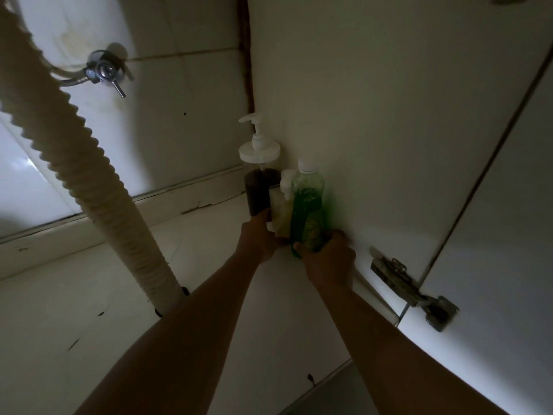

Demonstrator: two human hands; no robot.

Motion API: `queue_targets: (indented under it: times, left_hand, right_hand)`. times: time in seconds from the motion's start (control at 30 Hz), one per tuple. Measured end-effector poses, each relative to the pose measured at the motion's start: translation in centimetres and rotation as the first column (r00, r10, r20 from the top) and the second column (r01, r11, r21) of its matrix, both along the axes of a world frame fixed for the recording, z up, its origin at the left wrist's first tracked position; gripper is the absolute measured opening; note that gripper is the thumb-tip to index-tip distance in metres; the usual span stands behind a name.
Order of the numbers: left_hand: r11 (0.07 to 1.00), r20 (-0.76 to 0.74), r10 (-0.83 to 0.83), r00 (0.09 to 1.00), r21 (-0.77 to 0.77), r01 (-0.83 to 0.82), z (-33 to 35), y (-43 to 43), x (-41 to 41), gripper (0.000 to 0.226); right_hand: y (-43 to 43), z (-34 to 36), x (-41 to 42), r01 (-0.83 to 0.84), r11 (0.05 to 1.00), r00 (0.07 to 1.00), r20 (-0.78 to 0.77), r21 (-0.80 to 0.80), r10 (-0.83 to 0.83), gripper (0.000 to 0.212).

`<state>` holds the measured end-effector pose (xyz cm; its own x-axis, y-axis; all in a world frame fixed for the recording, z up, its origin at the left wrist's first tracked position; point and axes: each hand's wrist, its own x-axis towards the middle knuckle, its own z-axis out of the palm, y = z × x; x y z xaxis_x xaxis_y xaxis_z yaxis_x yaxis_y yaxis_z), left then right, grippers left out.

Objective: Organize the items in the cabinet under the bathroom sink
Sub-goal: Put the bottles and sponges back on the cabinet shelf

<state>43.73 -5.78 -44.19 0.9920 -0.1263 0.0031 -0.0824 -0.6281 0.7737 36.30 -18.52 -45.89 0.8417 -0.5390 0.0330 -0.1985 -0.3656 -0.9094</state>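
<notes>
Inside the dim cabinet, three bottles stand together against the right wall near the back corner. A green bottle (308, 205) with a white cap is nearest the wall, and my right hand (327, 259) grips its base. Left of it is a pale white bottle (281, 211) with a small white pump, held low down by my left hand (263, 238). Behind them stands a dark brown pump bottle (258, 187) with a wide white lid and pump head. Both forearms reach in from the bottom of the view.
A white corrugated drain hose (89, 181) runs diagonally down the left side into the cabinet floor (89, 295). A metal shut-off valve (106, 70) sticks out of the tiled back wall. A metal door hinge (419, 295) is fixed on the right wall.
</notes>
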Motion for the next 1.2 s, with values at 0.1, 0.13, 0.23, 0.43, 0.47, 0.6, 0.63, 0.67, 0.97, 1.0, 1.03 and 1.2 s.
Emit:
queue_targets:
  times: [0.1,0.13,0.23,0.43,0.47,0.6,0.63,0.67,0.97,1.0,1.03,1.2]
  left_hand:
    - [0.998,-0.020,0.066,0.998,-0.005,-0.067,-0.5,0.1,-2.3,0.077]
    - [0.995,-0.009,0.096,0.995,-0.007,-0.096,-0.5,0.2,-3.2,0.070]
    - [0.993,0.044,0.110,0.993,-0.036,-0.109,-0.3,0.6,-5.9,0.053]
    - [1.000,0.200,-0.006,0.980,-0.005,0.007,1.9,-0.8,-13.0,0.025]
    - [0.998,0.239,-0.053,0.969,-0.020,0.060,2.0,-1.3,-14.7,0.024]
    - [0.975,0.163,-0.211,0.964,-0.042,0.220,-0.3,-1.5,-21.2,0.026]
    - [0.970,0.142,-0.236,0.961,-0.020,0.241,-1.4,-1.3,-22.4,0.026]
    - [0.965,0.141,-0.258,0.956,-0.019,0.263,-2.2,-1.0,-23.4,0.026]
    - [0.985,0.159,-0.168,0.973,0.000,0.170,-6.6,2.6,-31.7,0.025]
    - [0.990,0.174,-0.134,0.976,-0.009,0.138,-7.9,3.5,-32.4,0.026]
    - [0.995,0.181,-0.096,0.979,0.019,0.094,-9.3,4.3,-33.4,0.027]
    - [0.987,-0.041,0.164,0.986,0.010,-0.163,-13.6,7.0,-36.7,0.047]
  right_hand:
    - [-0.8,-0.2,-1.7,-0.059,0.996,0.998,-0.004,-0.068,0.058,0.057]
    - [-1.2,-0.3,-2.8,-0.086,0.989,0.996,0.002,-0.121,0.087,0.056]
    - [-2.7,0.0,-7.2,-0.185,0.945,0.976,0.061,-0.271,0.208,0.036]
    - [-6.1,1.1,-17.8,-0.323,0.820,0.946,-0.143,-0.472,0.290,0.020]
    - [-6.6,0.5,-19.3,-0.344,0.810,0.938,-0.206,-0.476,0.277,0.019]
    - [-7.3,-3.0,-23.5,-0.557,0.746,0.785,-0.526,-0.365,0.328,0.029]
    - [-7.2,-4.0,-24.0,-0.604,0.722,0.738,-0.577,-0.336,0.349,0.033]
    - [-7.0,-5.0,-24.3,-0.635,0.710,0.701,-0.613,-0.304,0.364,0.038]
    - [-1.6,-11.6,-25.2,-0.658,0.728,0.678,-0.573,-0.194,0.460,0.078]
    - [-1.2,-11.9,-25.1,-0.659,0.725,0.685,-0.556,-0.199,0.470,0.082]
    - [-0.9,-12.4,-25.3,-0.659,0.726,0.691,-0.541,-0.199,0.479,0.085]
    - [0.4,-12.7,-25.4,-0.632,0.753,0.731,-0.464,-0.184,0.500,0.070]
